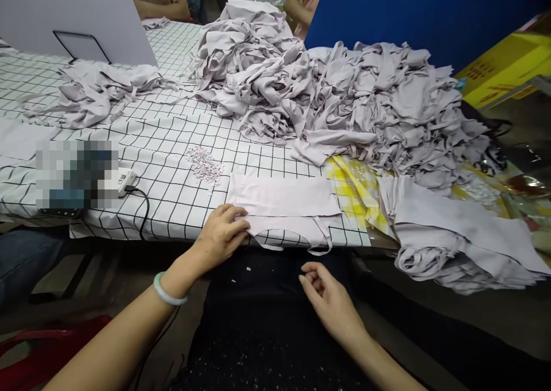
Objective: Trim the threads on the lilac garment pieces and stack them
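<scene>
A pale lilac-grey garment piece (284,197) with thin straps lies folded at the table's front edge. Its curved cut-out and a looped strap hang slightly over that edge. At its left end, my left hand (224,230) has its fingers bent and closed on the fabric. My right hand (329,299) is over my lap, just below the strap loop and apart from the cloth. Its fingers are loosely curled, with a gap to the thumb and nothing visible between them. A small heap of fabric snippets (204,166) lies beyond my left hand.
A big heap of similar garments (258,75) covers the back and right. Stacked pieces (465,236) overhang the front right edge, beside yellow plastic (359,193). On the left are a white power strip (126,179) with a cable and a blurred-out object. Other people sit across the table.
</scene>
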`<action>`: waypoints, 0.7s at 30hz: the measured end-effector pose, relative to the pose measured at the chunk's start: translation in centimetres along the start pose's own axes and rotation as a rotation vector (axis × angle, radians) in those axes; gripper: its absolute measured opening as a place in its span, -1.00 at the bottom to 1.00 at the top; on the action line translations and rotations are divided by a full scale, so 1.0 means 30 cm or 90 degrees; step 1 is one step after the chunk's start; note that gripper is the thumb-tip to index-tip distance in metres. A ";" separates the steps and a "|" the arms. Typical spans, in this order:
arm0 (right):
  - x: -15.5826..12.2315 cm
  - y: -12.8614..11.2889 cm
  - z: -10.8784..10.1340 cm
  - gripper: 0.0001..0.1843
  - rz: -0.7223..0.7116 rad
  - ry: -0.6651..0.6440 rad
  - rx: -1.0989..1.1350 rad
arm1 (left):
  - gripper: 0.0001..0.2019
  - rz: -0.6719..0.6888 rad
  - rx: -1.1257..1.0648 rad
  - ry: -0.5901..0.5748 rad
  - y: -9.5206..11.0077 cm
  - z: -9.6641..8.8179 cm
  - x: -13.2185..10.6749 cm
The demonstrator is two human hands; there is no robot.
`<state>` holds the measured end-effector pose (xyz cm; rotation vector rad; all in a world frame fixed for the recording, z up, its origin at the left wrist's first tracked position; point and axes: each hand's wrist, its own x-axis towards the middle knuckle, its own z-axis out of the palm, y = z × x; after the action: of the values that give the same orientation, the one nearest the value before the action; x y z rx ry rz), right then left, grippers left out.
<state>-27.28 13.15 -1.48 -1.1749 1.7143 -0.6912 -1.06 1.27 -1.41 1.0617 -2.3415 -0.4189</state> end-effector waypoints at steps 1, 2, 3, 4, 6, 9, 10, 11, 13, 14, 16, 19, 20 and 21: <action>0.030 -0.024 0.010 -0.87 -0.145 0.014 -0.087 | -0.88 -0.001 -0.020 0.007 -0.004 -0.001 0.004; 0.066 -0.056 0.021 -0.87 -0.284 0.023 -0.158 | -0.87 0.001 -0.041 0.007 -0.009 -0.004 0.008; 0.108 -0.092 0.034 -0.83 -0.411 0.031 -0.218 | -0.86 0.004 -0.062 0.004 -0.014 -0.010 0.011; 0.153 -0.126 0.049 -0.79 -0.520 0.038 -0.273 | -0.85 0.007 -0.082 0.000 -0.018 -0.017 0.014; 0.240 -0.179 0.084 -0.70 -0.678 0.033 -0.369 | -0.84 0.011 -0.119 -0.006 -0.024 -0.029 0.016; 0.327 -0.198 0.137 -0.61 -0.780 0.015 -0.433 | -0.75 -0.006 -0.154 -0.008 -0.026 -0.039 0.014; 0.341 -0.193 0.152 -0.61 -0.797 0.016 -0.440 | -0.71 -0.019 -0.160 -0.010 -0.025 -0.041 0.012; 0.349 -0.184 0.167 -0.62 -0.813 0.020 -0.447 | -0.66 -0.036 -0.165 -0.012 -0.024 -0.042 0.011; 0.353 -0.167 0.193 -0.64 -0.847 0.028 -0.465 | -0.60 -0.070 -0.178 -0.018 -0.021 -0.047 0.009; 0.352 -0.161 0.206 -0.65 -0.861 0.030 -0.472 | -0.58 -0.082 -0.187 -0.023 -0.021 -0.050 0.008; 0.348 -0.162 0.230 -0.65 -0.879 0.031 -0.468 | -0.56 -0.086 -0.201 -0.036 -0.024 -0.059 0.005; 0.333 -0.194 0.255 -0.73 -0.862 0.015 -0.365 | -0.50 -0.044 -0.190 -0.069 -0.034 -0.068 -0.001; 0.324 -0.212 0.257 -0.76 -0.825 0.007 -0.299 | -0.48 -0.027 -0.178 -0.078 -0.038 -0.068 -0.004; 0.313 -0.233 0.255 -0.77 -0.772 -0.004 -0.223 | -0.47 -0.012 -0.166 -0.080 -0.040 -0.065 -0.006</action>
<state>-18.70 2.16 -2.42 -2.4782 0.9744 -1.0746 0.88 0.53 -0.47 0.9572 -2.3064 -0.7952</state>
